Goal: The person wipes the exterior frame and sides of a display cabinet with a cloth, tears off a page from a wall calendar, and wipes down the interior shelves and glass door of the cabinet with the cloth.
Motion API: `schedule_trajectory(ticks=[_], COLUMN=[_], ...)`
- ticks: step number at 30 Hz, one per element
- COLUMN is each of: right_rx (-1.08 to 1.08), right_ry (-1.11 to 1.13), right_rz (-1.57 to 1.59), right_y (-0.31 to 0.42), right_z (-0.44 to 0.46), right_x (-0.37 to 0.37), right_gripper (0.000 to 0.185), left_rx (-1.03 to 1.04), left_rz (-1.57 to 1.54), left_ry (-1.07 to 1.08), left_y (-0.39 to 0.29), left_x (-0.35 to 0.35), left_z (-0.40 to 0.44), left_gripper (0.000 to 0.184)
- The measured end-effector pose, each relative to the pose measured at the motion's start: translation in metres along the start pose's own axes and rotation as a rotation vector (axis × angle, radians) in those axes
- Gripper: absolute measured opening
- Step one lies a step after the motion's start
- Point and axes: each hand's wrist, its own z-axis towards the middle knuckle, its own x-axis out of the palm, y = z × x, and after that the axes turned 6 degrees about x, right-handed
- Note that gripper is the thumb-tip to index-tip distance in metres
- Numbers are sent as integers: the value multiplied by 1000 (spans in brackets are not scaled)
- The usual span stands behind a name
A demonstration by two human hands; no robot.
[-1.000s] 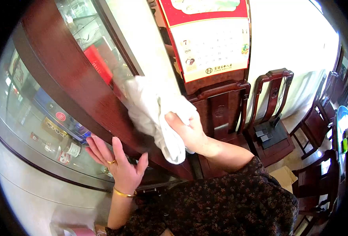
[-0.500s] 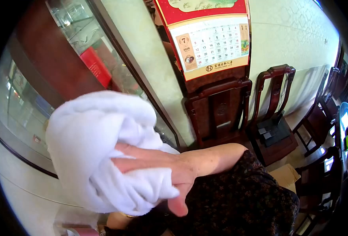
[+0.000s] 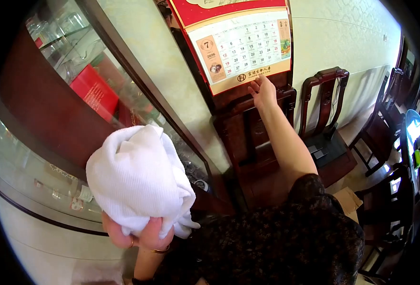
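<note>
In the left fingers [image 3: 116,234], bunched cloth [image 3: 136,178]

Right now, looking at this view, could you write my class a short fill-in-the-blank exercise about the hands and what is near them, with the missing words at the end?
1. The left hand holds a ____ cloth.
2. A bangle circles the person's ____ wrist.
3. The right hand appears near the bottom edge of a calendar whose printed year is ____.

Missing words: white; left; 2026.
</note>
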Motion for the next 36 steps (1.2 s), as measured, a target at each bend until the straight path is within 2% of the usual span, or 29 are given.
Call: schedule_trajectory(ticks=[7, 16, 18, 23, 30, 34, 36], right_rx=[83, 66, 23, -231, -270, -262, 74], right_ry=[60, 120, 156, 294, 343, 377, 211], right_rz=[40, -22, -131, -647, -607, -639, 84], right_y=[-5, -16, -23, -47, -47, -23, -1], right_z=[60, 111, 126, 196, 195, 125, 63], right_x=[2, -12, -19, -40, -46, -25, 1], right_gripper=[47, 54, 55, 60, 62, 63, 63], left_rx=[4, 19, 20, 25, 31, 35, 39], left_rz=[23, 37, 44, 71, 90, 97, 99], left_ry=[26, 52, 56, 60, 71, 71, 75], left_y=[-3, -16, -14, -6, -3, -2, -4], left_x=[1, -1, 0, 8, 12, 13, 13], left_z=[-2, -4, -3, 5, 7, 8, 7], left_gripper=[48, 47, 47, 46, 45, 45, 44])
